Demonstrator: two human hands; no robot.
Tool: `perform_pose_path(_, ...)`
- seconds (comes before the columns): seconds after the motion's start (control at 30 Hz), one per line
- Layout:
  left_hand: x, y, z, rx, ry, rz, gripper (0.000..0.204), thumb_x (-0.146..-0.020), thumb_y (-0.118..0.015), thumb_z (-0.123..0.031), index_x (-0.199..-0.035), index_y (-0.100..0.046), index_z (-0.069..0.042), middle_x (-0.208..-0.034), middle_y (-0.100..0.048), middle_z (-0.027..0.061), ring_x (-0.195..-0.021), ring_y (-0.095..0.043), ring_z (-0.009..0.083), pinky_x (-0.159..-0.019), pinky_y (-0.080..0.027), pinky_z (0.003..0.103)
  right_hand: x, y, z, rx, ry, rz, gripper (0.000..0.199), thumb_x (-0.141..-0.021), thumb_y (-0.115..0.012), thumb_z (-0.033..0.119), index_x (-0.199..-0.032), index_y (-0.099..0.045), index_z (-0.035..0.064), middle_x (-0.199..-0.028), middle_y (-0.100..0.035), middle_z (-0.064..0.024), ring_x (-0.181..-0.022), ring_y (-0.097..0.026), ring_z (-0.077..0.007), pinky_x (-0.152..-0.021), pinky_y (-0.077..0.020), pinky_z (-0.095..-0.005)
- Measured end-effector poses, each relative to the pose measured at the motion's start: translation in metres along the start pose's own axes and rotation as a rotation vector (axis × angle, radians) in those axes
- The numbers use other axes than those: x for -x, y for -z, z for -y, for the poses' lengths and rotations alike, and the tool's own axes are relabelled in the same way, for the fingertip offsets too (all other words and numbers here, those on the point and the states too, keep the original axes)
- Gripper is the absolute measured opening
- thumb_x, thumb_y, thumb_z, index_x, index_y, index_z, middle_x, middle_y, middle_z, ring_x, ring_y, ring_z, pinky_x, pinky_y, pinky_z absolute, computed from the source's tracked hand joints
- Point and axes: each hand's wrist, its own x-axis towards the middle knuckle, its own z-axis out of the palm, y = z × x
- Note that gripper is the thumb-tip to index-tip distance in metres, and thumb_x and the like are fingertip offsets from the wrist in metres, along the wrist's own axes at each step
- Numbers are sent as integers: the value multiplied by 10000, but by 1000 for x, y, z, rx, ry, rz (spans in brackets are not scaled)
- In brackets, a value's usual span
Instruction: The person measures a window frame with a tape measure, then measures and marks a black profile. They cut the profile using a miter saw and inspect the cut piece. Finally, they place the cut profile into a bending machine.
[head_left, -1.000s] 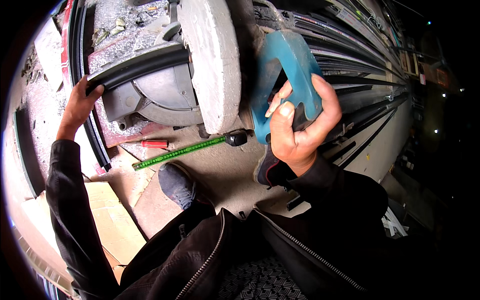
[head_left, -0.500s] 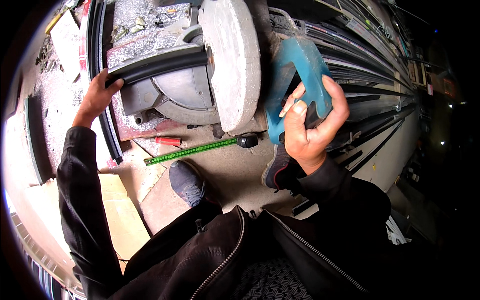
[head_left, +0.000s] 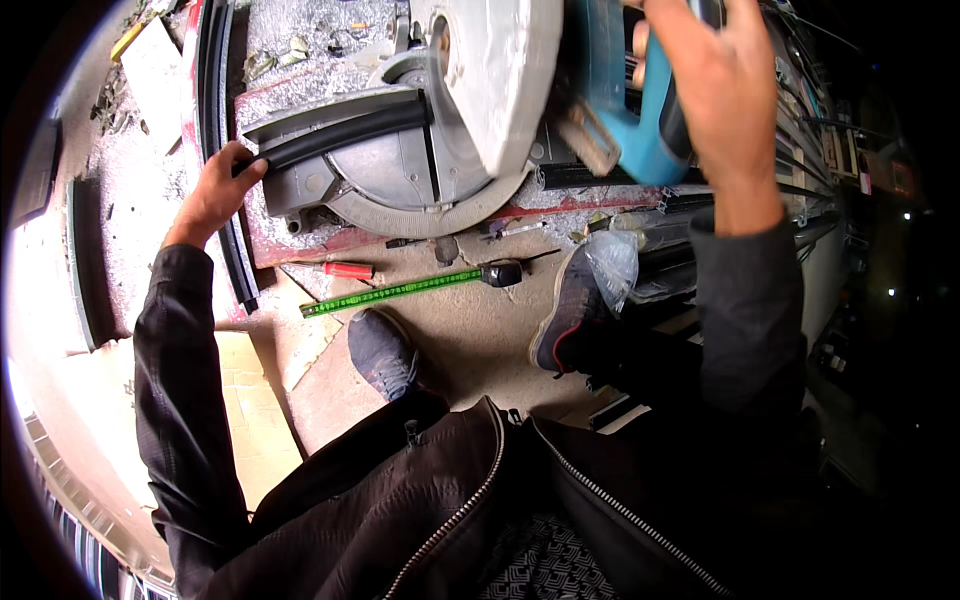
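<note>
At the far left a dark strip (head_left: 84, 262) lies beside a patch so bright that its detail is washed out. Below it, cardboard (head_left: 258, 405) is partly covered by the black left sleeve (head_left: 182, 370). A long black profile (head_left: 212, 90) comes next, running out of sight at the top.

Across it reaches the left hand (head_left: 212, 195), clamped on the near-left end of a shorter black strip (head_left: 350, 132) — thumb on top, the other fingers mostly hidden. This strip lies on the grey metal base (head_left: 375, 175) of a miter saw, its right end by the dark slot. It looks matte and ribbed lengthwise, slightly bowed from here, with a flat grey-black flange along its far side.

On the floor in front, a red screwdriver (head_left: 348, 270) lies near a green tape measure (head_left: 395, 291), its blade drawn out of the black case. Two dark shoes (head_left: 382, 352) stand just below.

The pale saw guard (head_left: 510, 75) hangs over the base, its top cut off; I can't make out the blade behind it. To its right, the right hand (head_left: 725, 95) — smeared by blur, some fingers hidden — is wrapped around the teal handle (head_left: 650, 140), well apart from the left. A clear plastic bag (head_left: 612, 265) lies below, and the far right sinks into darkness.
</note>
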Motion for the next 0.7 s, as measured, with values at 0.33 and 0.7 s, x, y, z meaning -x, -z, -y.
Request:
perform_pose_path(0.33,67,8,-19,20,144,-26,396,-1017,-668,-350,-1055,-628,41,-780,-619,95,-694,-555,157,-658,-477,338,-120,32,-11,17,13,211,237,-995,-652,170,-1175,-665,18,-867,-723,-68,-632,-649,-129,-558,-526,-280)
perform_pose_path(0.7,167,-45,-9,648,266,-124,236,-1029,-697,-260,-1001,-581,-56,-769,-541,-18,-668,-475,74,-599,-409,247,-178,34,-25,-96,-249,282,195,-979,-647,250,-945,-702,65,-740,-687,-65,-563,-624,-182,-496,-522,-342)
